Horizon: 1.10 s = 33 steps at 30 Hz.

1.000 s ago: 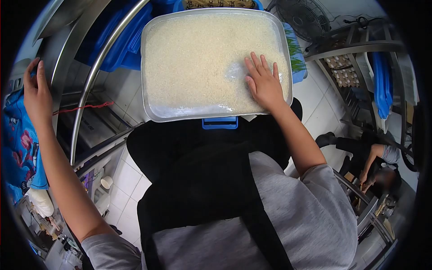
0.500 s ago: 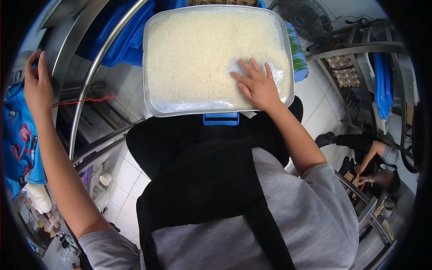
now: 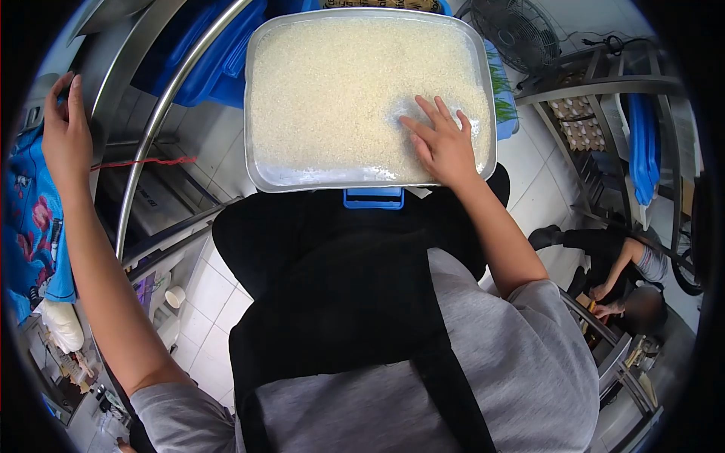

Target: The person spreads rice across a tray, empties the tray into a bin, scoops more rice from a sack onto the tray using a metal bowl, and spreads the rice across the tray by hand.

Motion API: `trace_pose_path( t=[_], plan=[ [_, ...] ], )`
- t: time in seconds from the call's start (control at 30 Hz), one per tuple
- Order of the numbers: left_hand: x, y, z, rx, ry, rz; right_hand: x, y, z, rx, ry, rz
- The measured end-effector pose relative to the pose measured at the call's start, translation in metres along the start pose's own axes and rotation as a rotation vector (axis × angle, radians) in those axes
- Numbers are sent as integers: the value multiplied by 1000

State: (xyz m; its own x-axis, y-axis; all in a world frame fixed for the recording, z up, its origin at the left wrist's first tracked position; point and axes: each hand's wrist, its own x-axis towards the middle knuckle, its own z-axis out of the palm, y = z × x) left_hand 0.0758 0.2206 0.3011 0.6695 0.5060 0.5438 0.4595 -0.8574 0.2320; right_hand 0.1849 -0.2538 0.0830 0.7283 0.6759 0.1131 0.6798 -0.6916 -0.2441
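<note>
A large metal tray (image 3: pixel 251 113) lies in front of me, covered with a layer of pale rice-like grains (image 3: pixel 332 90). My right hand (image 3: pixel 445 143) rests on the grains at the tray's right side, fingers spread, holding nothing. Beside its fingers a patch of bare metal shows through the grains, and another bare strip runs along the near edge. Far to the left, my left hand (image 3: pixel 66 124) is raised at the edge of a steel surface (image 3: pixel 113 83), above a blue patterned cloth (image 3: pixel 38 219). Its thumb and a finger stand apart; whatever lies between them is dark and unclear.
A curved metal rail (image 3: pixel 151 128) passes between my left arm and the tray. Blue tubs (image 3: pixel 204 68) stand behind it. At the back right are a fan (image 3: pixel 510 34) and a rack with egg trays (image 3: pixel 578 121). Another person (image 3: pixel 649 260) is low at the right.
My right hand has shifted over the grains, first left and then slightly back right, and the bare patch has changed shape. My left hand remains at the steel edge.
</note>
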Motion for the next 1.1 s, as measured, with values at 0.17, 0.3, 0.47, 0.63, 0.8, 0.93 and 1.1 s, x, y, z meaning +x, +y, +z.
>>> trace_pose_path(
  t=[0.17,0.3,0.47,0.63,0.8,0.93,1.1],
  plan=[
    [0,0,1,-18,32,28,1,-7,3,15,-29,-44],
    [-2,3,0,-4,44,24,6,-10,1,5,-41,-29],
    [-5,12,-3,-78,54,7,14,-4,6,-7,28,-12],
    [-10,30,-12,-34,30,-18,36,-10,8,-88,86,-59],
    [-13,35,-16,-76,26,-33,45,-22,14,-158,65,-47],
    [-14,36,-18,-80,27,-46,46,-19,26,-178,77,-18],
    [-15,37,-21,-65,16,-32,75,-23,-4,54,116,60]
  ],
)
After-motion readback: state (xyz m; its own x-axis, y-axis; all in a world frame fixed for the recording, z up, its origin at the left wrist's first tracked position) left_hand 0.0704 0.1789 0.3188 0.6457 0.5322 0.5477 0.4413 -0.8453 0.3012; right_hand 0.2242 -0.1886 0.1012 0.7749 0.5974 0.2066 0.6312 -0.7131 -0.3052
